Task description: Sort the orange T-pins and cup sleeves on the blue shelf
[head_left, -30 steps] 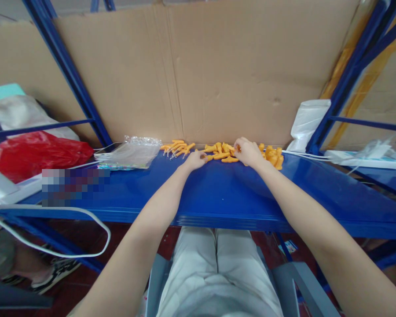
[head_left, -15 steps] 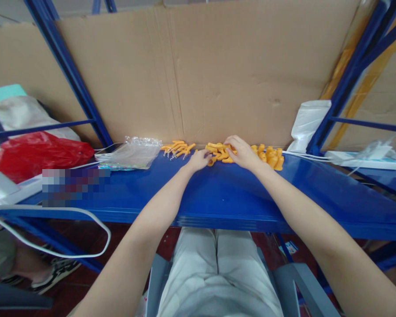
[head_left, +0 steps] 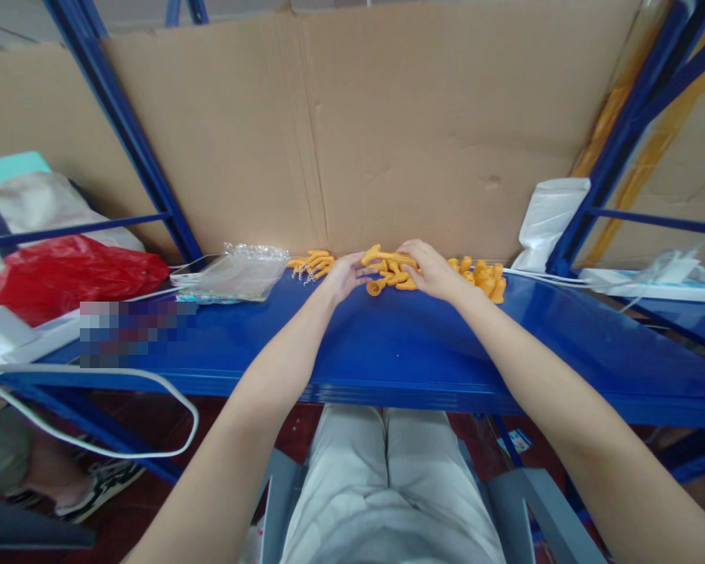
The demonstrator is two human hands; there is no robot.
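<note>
Both hands are at the orange pieces [head_left: 395,272], a pile at the back of the blue worktop [head_left: 388,352]. The left hand [head_left: 344,276], at the pile's left edge, is loosely curled; I cannot tell whether it pinches a piece. The right hand [head_left: 432,270] rests half-open, palm down, on the pile. Left of the pile lie clear bags [head_left: 235,272], and right of it a white bag [head_left: 549,215]. The pile stretches left to right, with its pieces pointing every way.

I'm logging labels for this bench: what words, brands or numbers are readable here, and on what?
None is readable.
Printed strip under the clear bags: too small to read.
Patch on the blue shelf: pixelated, unreadable.
Orange pieces: no visible print.
</note>
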